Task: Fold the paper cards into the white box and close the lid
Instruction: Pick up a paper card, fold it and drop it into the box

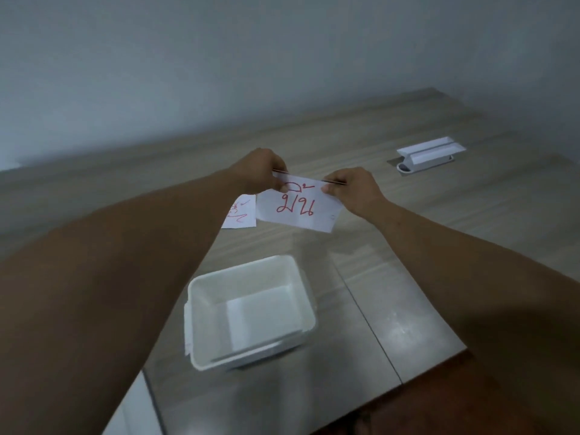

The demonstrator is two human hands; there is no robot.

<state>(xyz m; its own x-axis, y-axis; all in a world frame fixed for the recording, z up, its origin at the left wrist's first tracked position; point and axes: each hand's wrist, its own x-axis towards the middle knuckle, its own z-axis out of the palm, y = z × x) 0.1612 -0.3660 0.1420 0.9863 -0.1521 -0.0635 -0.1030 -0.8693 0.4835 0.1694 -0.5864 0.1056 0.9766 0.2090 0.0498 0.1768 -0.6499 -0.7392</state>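
Head cam: left hand point(262, 172) & right hand point(351, 189) each pinch top corners of paper card point(296, 207), held above open white box point(251, 312).

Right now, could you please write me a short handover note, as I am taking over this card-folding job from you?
Left hand: pinching the upper left edge of the paper card with red writing.
Right hand: pinching its upper right edge; the card hangs in the air above the table, top edge apparently being folded.
A second card lies on the table behind it, partly hidden.
The white box stands open nearer you; whether a card already lies inside, I cannot tell. I cannot pick out its lid.
Left: finish the fold, put both cards in, close the lid.
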